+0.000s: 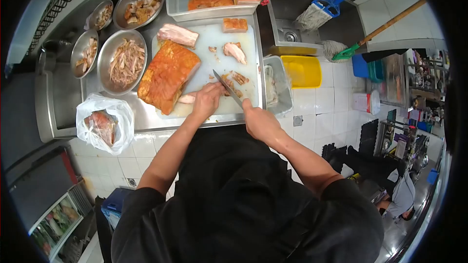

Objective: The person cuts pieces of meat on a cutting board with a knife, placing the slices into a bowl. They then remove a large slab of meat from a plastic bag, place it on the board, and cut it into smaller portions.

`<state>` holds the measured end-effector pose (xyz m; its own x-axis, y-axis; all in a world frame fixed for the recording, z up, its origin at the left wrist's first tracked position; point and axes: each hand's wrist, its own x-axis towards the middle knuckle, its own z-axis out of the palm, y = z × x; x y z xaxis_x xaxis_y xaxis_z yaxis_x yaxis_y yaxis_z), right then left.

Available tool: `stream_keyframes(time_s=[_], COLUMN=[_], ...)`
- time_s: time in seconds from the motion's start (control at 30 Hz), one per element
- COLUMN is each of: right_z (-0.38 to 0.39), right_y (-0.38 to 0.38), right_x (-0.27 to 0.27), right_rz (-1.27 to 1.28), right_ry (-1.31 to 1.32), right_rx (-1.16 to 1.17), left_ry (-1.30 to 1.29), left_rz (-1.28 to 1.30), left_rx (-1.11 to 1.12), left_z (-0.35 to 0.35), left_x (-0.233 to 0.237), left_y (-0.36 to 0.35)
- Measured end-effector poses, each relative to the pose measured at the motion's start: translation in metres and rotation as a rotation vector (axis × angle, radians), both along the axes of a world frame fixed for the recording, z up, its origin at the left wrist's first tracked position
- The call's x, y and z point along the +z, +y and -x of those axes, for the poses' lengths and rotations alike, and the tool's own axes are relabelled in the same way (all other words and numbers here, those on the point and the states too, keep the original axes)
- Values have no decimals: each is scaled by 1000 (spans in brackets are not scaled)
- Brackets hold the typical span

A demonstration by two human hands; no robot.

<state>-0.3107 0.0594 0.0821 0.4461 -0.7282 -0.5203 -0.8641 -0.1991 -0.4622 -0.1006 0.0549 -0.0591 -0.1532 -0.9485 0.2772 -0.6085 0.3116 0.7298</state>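
My right hand [258, 122] is closed round the handle of a knife [227, 89], whose blade slants up and left over the white cutting board [209, 48]. Beside the blade, my left hand [208, 98] presses on a strip of meat [187, 98] with its fingers bent together. Small brown meat pieces [238, 78] lie just past the blade. To the left rests a large slab of roasted meat [168, 75] with orange-brown skin. Further back on the board are a pale meat piece [178, 35], a smaller chunk [235, 52] and a skin-topped block [235, 25].
A tray of roasted blocks [176, 14] stands behind the board. Metal bowls [101, 63] of cut meat and a plastic bag [126, 117] are at left. Right are a clear bin [287, 98], a yellow tub [303, 72], a sink [278, 9] and mops [312, 18]. Another person [403, 195] is at far right.
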Motion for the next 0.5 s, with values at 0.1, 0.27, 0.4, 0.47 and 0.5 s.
stream_keyframes(time_s=[0.1, 0.27, 0.4, 0.47, 0.5], right_z=[-12, -18, -24, -27, -29], right_y=[1, 3, -1, -7, -14], right_x=[-4, -8, -41, -66, -66], right_rz=[-39, -44, 30, 70, 114], right_ry=[60, 34, -32, -66, -102], right_rx=[-24, -51, -73, -69, -63], left_ry=[72, 62, 42, 27, 8], left_rz=[3, -17, -51, -40, -25], left_rx=[22, 35, 45, 42, 40], left_z=[1, -1, 1, 1, 1], left_x=[7, 0, 2, -1, 0], left_y=[0, 2, 3, 7, 4])
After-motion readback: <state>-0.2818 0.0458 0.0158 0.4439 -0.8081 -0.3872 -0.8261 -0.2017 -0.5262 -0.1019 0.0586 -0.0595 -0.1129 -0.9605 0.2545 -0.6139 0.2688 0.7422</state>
